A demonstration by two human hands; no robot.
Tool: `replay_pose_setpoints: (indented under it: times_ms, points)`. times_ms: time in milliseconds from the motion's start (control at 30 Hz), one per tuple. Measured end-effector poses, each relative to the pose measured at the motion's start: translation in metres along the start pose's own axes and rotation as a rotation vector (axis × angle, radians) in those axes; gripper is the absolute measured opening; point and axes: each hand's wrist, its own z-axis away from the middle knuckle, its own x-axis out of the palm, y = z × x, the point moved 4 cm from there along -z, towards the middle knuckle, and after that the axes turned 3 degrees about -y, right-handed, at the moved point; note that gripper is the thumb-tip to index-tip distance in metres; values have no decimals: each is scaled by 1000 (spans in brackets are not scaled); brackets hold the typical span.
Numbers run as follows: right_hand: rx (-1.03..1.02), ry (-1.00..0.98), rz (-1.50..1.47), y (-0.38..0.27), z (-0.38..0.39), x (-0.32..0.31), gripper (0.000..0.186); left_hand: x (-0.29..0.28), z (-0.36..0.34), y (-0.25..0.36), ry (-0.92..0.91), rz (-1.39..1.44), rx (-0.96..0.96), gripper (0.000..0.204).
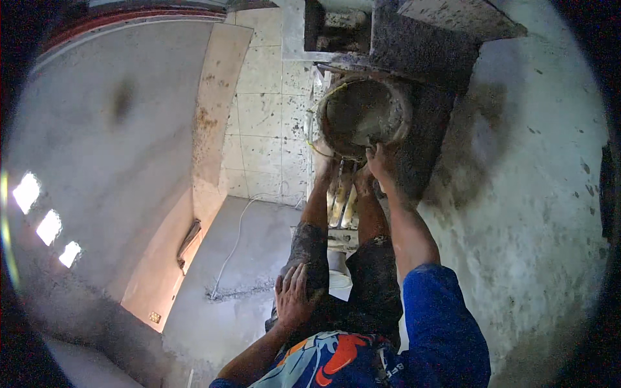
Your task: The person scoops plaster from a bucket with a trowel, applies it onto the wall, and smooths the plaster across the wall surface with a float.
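A round bucket (402, 132) with grey wet mortar (362, 119) inside stands ahead of me, beyond my bare lower legs. My right hand (380, 158) is at its near rim with curled fingers. Whatever it grips there is too small and dark to name. A yellow cord or handle (312, 145) loops out on the bucket's left side. My left hand (294, 294) lies on my left thigh, fingers stretched out, holding nothing.
Pale poles (343, 200) run below the bucket, between my legs, and a white container (339, 278) shows lower down. On the left, a white cord (237, 239) crosses grey flooring near splattered tiles (260, 113). A stained plaster wall (511, 258) rises on the right.
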Motion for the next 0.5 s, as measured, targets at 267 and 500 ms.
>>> replay_pose_setpoints:
  times_ms: [267, 500]
  points:
    - [-171, 195, -11, -12, 50, -83, 54, -16, 2, 19, 28, -79, 89, 76]
    - [-343, 36, -528, -19, 185, -213, 22, -51, 29, 63, 306, -36, 370, 69]
